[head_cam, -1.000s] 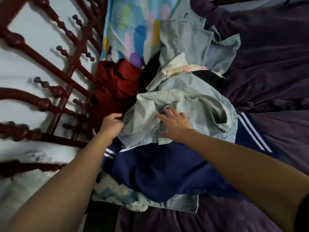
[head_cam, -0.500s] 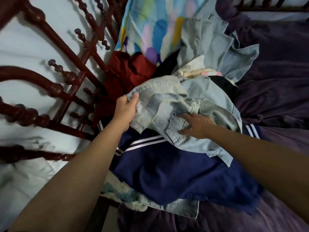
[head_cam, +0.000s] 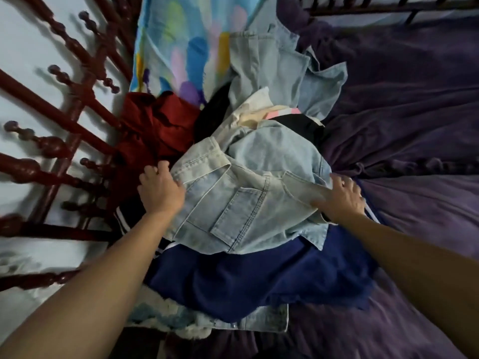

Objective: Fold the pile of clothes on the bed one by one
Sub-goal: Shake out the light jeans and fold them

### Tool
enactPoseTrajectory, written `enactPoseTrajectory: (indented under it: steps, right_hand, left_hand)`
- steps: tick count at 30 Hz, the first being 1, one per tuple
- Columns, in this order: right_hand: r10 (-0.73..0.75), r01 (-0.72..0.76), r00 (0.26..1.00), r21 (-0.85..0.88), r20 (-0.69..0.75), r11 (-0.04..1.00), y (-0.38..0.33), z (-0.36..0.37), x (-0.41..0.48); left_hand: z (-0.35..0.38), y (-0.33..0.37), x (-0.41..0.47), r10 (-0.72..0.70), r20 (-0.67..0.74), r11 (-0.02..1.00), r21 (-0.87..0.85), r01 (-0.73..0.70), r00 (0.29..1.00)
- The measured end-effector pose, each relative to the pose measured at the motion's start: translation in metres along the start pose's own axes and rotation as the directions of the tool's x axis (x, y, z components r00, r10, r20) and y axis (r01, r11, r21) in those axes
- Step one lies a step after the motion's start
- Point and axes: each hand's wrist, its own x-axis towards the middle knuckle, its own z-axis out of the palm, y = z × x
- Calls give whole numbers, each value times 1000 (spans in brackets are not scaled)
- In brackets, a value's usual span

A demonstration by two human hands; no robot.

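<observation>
A pale denim garment (head_cam: 233, 203) lies on top of the pile (head_cam: 293, 123) on the bed (head_cam: 404, 120), stretched sideways between both hands, so its long axis runs left to right across the view. Its waistband end sits up at the left, turned toward the dark red bed frame (head_cam: 64, 112), and a stitched pocket faces up near the middle, its point aimed back at the person. The left hand (head_cam: 160, 190) grips the left edge just below the waistband, fingers curled over the cloth. The right hand (head_cam: 342, 198) clamps a fold at the right edge, fingertips partly buried in it. The rest of the garment is bunched and doubled under itself, so its full shape cannot be made out. Beneath it a navy garment (head_cam: 233, 281) with white stripes spreads toward the person, covering most of another denim piece (head_cam: 267, 320) whose edge alone shows. A red garment (head_cam: 155, 125) is wedged against the frame and a colourful pillow (head_cam: 186, 42) lies beyond, its top cut off by the picture's edge. Both forearms run out of view at the bottom, and the frame's rails at the left are smeared.
</observation>
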Motion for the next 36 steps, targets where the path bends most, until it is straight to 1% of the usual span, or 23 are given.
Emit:
enactPoseTrajectory:
  steps: [1, 2, 4, 5, 7, 9, 11, 12, 14, 15, 16, 17, 18, 19, 20, 23, 27, 29, 30, 32, 33, 35, 36]
  right_hand:
    - [154, -164, 985, 168, 74, 972, 8, 0, 5]
    - [265, -318, 944, 335, 196, 887, 13, 3, 9]
    - [275, -528, 840, 586, 468, 615, 13, 11, 6]
    - [218, -557, 821, 661, 527, 502, 11, 14, 5]
    - [110, -513, 853, 778, 511, 363, 5, 10, 9]
    - [39, -415, 908, 883, 417, 218, 0, -10, 22]
    - [-17, -338, 940, 935, 342, 107, -3, -36, 35]
    - [-58, -316, 946, 946, 320, 67, -2, -47, 42]
    - [-90, -284, 951, 952, 294, 113, 0, -54, 50]
    - [-63, -245, 962, 942, 266, 230, 3, -51, 50]
    - [-33, -165, 980, 892, 197, 420, 8, -44, 50]
    - [-30, -60, 994, 763, 104, 644, 16, -33, 49]
    - [-66, 29, 997, 582, 42, 813, 23, -19, 50]
    - [-91, 67, 995, 424, 36, 903, 30, -6, 50]
    - [-88, 62, 994, 331, 65, 942, 34, 6, 52]
    - [-51, 34, 996, 209, 76, 977, 28, 26, 68]
    - [-236, 242, 968, 67, -82, 968, -10, 27, 93]
    - [-329, 333, 942, 56, -67, 941, -26, 27, 97]
    - [-326, 331, 943, 110, -60, 937, -32, 27, 96]
    - [-238, 241, 970, 331, -51, 912, -38, 21, 89]
    - [-194, 192, 980, 445, -42, 874, -38, 14, 83]
    - [-126, 136, 990, 609, -59, 782, -31, -8, 69]
    - [-100, 123, 992, 670, -74, 732, -27, -23, 60]
  left_hand:
    - [2, 11, -6, 179, -71, 983, 50, -175, 981]
    - [6, 24, -13, 344, -100, 938, 73, -338, 934]
    - [22, 53, -32, 581, -4, 813, 50, -580, 814]
    - [32, 66, -42, 635, 125, 765, 31, -643, 762]
    - [55, 87, -64, 598, 437, 722, 69, -689, 671]
    - [77, 93, -85, 528, 590, 659, 170, -733, 611]
    - [88, 94, -90, 549, 517, 629, 262, -732, 657]
    - [87, 96, -84, 566, 434, 663, 265, -700, 701]
    - [80, 99, -60, 490, 281, 839, 105, -534, 825]
    - [72, 100, -44, 408, 233, 906, 17, -423, 883]
    - [64, 100, -27, 337, 182, 941, -32, -337, 924]
    - [58, 98, -10, 293, 136, 956, -39, -290, 947]
    - [53, 97, 2, 272, 110, 962, -30, -271, 956]
    - [49, 95, 12, 263, 100, 965, -14, -263, 960]
    - [46, 92, 20, 257, 92, 966, 0, -258, 962]
    - [37, 75, 42, 200, -3, 978, 57, -199, 980]
    - [23, 52, 60, 92, -101, 992, 93, -83, 991]
    - [19, 53, 58, 145, -128, 985, 112, -131, 981]
    - [18, 55, 54, 225, -143, 969, 133, -207, 964]
    - [16, 66, 40, 472, -154, 874, 214, -437, 868]
    - [17, 74, 30, 605, -161, 791, 235, -565, 780]
    - [25, 95, 7, 790, -135, 613, 172, -771, 598]
    - [29, 106, -6, 834, -75, 552, 116, -825, 547]
